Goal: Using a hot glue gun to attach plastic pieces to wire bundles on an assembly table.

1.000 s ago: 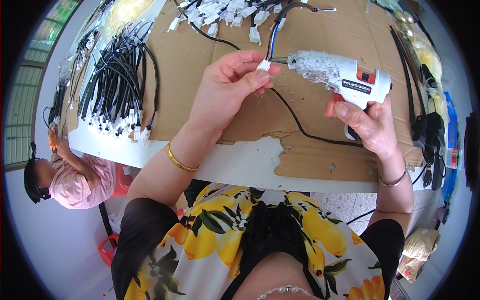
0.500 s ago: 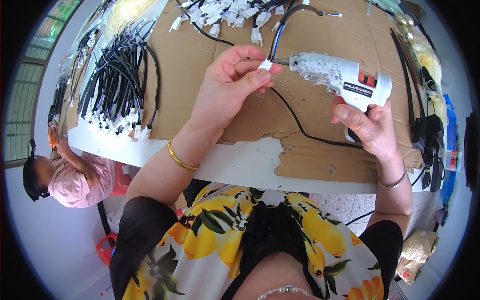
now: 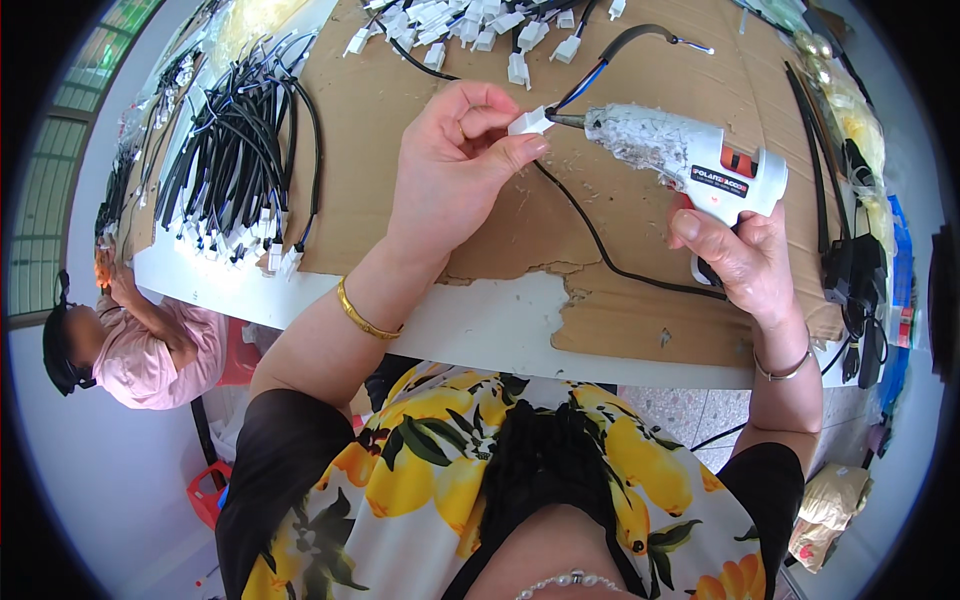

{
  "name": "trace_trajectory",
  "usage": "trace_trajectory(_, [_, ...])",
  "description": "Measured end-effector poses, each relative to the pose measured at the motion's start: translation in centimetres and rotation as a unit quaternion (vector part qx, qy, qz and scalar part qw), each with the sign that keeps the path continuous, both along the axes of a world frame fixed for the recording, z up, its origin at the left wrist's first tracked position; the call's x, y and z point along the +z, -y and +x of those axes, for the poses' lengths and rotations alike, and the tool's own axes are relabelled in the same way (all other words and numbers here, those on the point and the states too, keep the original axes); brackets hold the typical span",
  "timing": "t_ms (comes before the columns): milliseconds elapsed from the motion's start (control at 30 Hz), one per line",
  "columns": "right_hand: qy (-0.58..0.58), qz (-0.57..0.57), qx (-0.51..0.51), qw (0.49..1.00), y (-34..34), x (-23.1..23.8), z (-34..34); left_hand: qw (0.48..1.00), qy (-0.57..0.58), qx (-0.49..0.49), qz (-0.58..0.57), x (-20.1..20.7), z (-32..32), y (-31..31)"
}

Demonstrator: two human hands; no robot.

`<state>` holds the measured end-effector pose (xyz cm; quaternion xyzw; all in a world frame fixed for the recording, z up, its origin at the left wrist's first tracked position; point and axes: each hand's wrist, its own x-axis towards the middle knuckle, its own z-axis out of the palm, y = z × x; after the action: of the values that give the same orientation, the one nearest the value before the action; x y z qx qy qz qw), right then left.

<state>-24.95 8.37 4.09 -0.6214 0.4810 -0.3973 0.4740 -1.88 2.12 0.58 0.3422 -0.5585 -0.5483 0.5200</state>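
My left hand pinches a white plastic connector between thumb and fingers. From the connector a short black-sleeved cable with blue and white wires arches up to the right, its bare ends free. My right hand is wrapped round the handle of a white glue gun, whose barrel is crusted with dried glue. The gun's metal nozzle points left and meets the wire end of the connector. The fingers at the trigger are partly hidden behind the handle.
Brown cardboard with a torn edge covers the white table. Loose connectors are heaped at the far side. A bundle of black cables lies left. Black adapters sit right. A person in pink works at far left.
The connector has turned and tilted in my left hand, so more of its white body shows. The cable now arches further right. The glue gun has shifted slightly right.
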Motion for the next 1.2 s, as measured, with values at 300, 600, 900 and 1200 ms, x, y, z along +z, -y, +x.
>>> trace_trajectory(300, [0.066, -0.030, -0.022, 0.997, -0.12, -0.41, 0.46, 0.999, 0.029, 0.025, -0.019, -0.04, -0.08, 0.03])
trace_trajectory(600, [0.019, -0.019, -0.017, 0.999, -0.04, -0.22, 0.12, 1.000, -0.014, -0.006, 0.001, -0.08, 0.00, 0.07])
trace_trajectory(900, [0.046, -0.010, -0.027, 0.999, 0.07, -0.48, 0.03, 0.998, -0.009, -0.061, 0.023, -0.07, 0.23, 0.21])
trace_trajectory(1200, [0.053, -0.004, -0.025, 0.998, 0.12, -0.36, 0.01, 0.994, -0.020, -0.107, 0.013, -0.35, 0.24, 0.36])
